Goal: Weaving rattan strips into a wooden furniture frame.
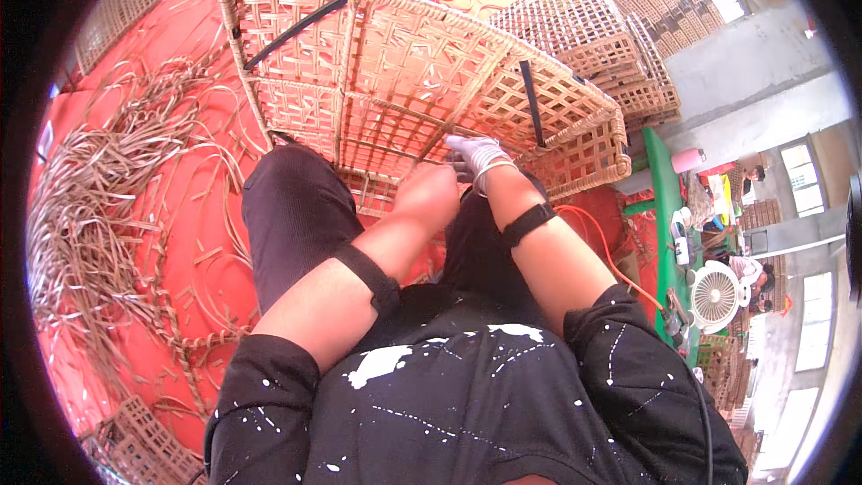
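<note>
A large woven rattan basket (404, 63) with an open lattice lies tilted in front of my knees. Its rim is wrapped, thick ribs divide the inside, and two black straps cross its corners. My left hand (433, 187) is bare and close to the basket's near side; its fingers are blurred and hidden behind the wrist. Right beside it, my right hand (480, 157) wears a pale glove, with fingers bent in toward the left hand near a rib. Whatever lies between its fingers is too small to make out. Both forearms carry black bands.
Loose rattan strips (99, 207) heap on the red floor (211, 269) at left. Stacked woven panels (620, 63) stand behind at right. A green table (664, 207) with a white fan (716, 295) is on the right. An orange hose (612, 251) runs beside my right arm.
</note>
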Tool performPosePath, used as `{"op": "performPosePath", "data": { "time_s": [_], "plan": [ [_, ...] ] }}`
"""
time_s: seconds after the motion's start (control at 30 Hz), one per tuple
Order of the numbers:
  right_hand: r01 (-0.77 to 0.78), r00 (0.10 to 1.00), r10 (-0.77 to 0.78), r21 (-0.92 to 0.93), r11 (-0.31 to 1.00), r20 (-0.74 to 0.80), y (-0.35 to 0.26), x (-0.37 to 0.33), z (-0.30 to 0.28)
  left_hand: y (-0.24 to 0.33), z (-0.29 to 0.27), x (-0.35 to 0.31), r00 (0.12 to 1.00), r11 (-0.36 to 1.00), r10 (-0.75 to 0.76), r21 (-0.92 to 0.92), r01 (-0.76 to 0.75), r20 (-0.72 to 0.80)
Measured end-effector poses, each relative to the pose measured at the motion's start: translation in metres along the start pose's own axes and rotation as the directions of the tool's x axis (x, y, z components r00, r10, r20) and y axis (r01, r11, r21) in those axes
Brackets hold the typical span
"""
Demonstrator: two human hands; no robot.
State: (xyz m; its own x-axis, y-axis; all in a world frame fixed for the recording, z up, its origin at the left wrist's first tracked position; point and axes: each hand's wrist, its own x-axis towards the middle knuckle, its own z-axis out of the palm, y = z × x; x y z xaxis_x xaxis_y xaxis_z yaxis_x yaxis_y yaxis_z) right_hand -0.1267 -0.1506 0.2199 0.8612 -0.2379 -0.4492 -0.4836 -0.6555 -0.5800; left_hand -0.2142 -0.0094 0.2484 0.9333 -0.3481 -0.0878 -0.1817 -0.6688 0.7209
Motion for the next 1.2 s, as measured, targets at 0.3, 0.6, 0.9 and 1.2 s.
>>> {"op": "performPosePath", "data": {
  "time_s": [0.3,0.6,0.9,1.2],
  "plan": [
    [0.485,0.868,-0.479,-0.425,0.765,0.129,0.001,-0.009,-0.012,-0.017,-0.008,0.028,0.970,0.929,-0.136,-0.367,0.055,-0.199],
    [0.359,0.918,-0.331,-0.104,0.928,0.217,-0.014,-0.099,-0.023,-0.022,-0.006,0.067,0.984,0.999,-0.050,0.007,0.052,-0.169],
    [0.570,0.816,-0.482,-0.308,0.762,0.319,-0.017,-0.138,-0.042,-0.036,0.021,0.084,0.931,0.975,0.169,-0.084,-0.206,-0.323],
    [0.485,0.873,-0.484,0.209,0.849,-0.058,-0.013,-0.018,-0.077,-0.048,0.024,0.104,0.933,0.343,-0.360,-0.928,0.143,0.011]
  ]
}}
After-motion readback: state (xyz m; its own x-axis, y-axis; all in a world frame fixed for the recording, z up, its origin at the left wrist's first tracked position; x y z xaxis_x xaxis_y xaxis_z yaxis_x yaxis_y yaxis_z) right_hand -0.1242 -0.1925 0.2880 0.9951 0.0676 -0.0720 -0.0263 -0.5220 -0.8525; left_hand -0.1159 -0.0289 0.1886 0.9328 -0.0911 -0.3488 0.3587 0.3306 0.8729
